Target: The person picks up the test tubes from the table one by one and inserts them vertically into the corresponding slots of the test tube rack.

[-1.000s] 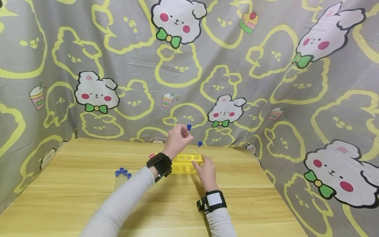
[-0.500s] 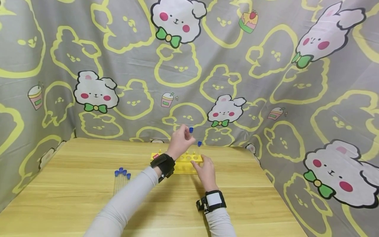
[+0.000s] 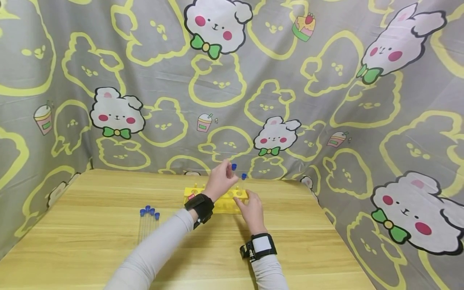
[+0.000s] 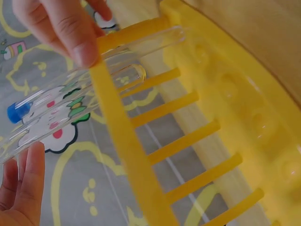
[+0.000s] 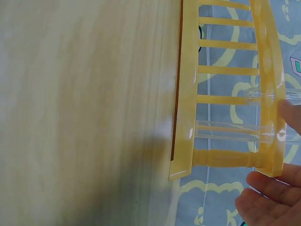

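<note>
In the head view my left hand pinches a clear test tube with a blue cap near its top, above the yellow test tube rack. The right wrist view shows this tube's lower end just through the rack's top plate. Beside it, a second blue-capped test tube stands in the end hole, reaching down to the base. My right hand grips the rack's right end, thumb on the front of the top plate and fingers around the end. The left hand and forearm cover part of the rack.
Several more blue-capped test tubes lie side by side on the wooden table, left of the left forearm. A grey patterned cloth hangs behind the table and along both sides.
My left hand has moved slightly right, then down, and the tube's blue cap has sunk closer to the rack. The right hand has stayed on the rack's end.
</note>
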The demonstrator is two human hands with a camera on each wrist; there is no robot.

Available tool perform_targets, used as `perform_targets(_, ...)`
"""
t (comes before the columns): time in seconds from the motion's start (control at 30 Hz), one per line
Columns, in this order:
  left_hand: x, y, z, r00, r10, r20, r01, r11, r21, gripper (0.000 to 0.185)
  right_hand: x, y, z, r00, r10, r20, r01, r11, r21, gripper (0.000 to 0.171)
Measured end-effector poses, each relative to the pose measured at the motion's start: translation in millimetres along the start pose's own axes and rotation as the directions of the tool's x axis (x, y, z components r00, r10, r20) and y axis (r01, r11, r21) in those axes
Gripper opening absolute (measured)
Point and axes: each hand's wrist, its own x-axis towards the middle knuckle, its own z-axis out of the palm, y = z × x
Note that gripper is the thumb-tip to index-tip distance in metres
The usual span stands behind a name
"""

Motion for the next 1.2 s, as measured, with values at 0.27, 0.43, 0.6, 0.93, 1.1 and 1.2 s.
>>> perform_targets(0.27,-8.0,-7.6,8.6,0.999,-0.032,0.039,0.032,0.999,0.004,0.023,-1.1,-0.4,0.1,1.0,-0.01,-0.012,0.01,1.0,-0.008,0.063)
perform_targets(0.43,-11.5,-11.7,11.9,0.999,-0.027,0.043,0.026,1.0,0.016,0.022,-1.6,-1.4,0.3,1.0,-0.003,-0.009,0.003,1.0,-0.002,0.063)
perform_targets(0.6,-14.2,-15.4,15.0,0.999,-0.018,0.049,0.016,0.999,0.039,0.021,-1.2,-1.7,0.2,1.0,-0.003,-0.009,0.003,1.0,-0.006,0.063)
perform_targets(0.93,-16.3,-21.0,20.3,0.997,-0.059,0.056,0.057,0.998,0.024,0.023,0.1,-2.8,-0.6,1.0,0.008,-0.005,-0.008,1.0,-0.002,0.062)
perform_targets(1.1,-15.4,-22.7,21.6,0.996,-0.078,0.048,0.078,0.997,0.01,0.023,-0.1,-3.4,-0.6,1.0,0.009,-0.007,-0.009,1.0,-0.004,0.062)
perform_targets(1.2,-14.7,-22.2,21.6,0.994,-0.096,0.05,0.096,0.995,0.004,0.023,-0.2,-3.4,-0.5,1.0,0.009,-0.009,-0.009,1.0,-0.007,0.062)
